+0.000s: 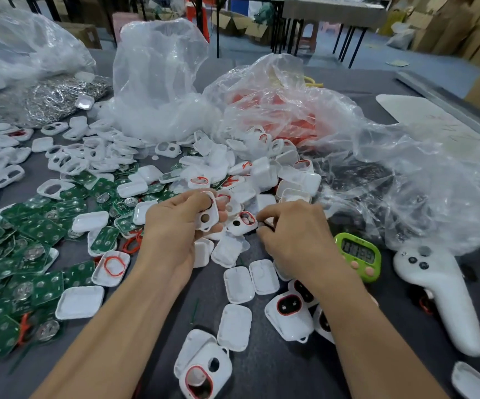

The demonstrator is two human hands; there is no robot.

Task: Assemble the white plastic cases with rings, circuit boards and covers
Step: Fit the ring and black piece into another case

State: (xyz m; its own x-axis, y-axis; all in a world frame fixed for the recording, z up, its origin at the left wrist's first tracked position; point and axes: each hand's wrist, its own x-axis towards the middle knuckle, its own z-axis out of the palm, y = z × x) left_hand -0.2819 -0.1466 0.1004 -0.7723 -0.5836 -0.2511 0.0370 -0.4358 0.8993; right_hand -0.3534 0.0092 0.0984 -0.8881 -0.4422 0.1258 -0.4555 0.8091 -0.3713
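My left hand (172,226) holds a white plastic case (208,216) upright, its round hole facing me. My right hand (293,237) has its fingers pinched together just right of a second white case (240,223) with a red ring, which lies on the pile; what the fingertips grip is hidden. Green circuit boards (31,254) cover the table's left side. White covers (238,283) lie in front of my hands. Cases fitted with red rings (289,309) sit near my right forearm, and one more case with a red ring (204,372) lies at the front.
Clear plastic bags (158,82) stand behind the heap; one bag holds red rings (290,116), another metal parts (46,102). A green timer (359,254) and a white handheld controller (440,292) lie at the right. The dark table (276,364) shows between parts.
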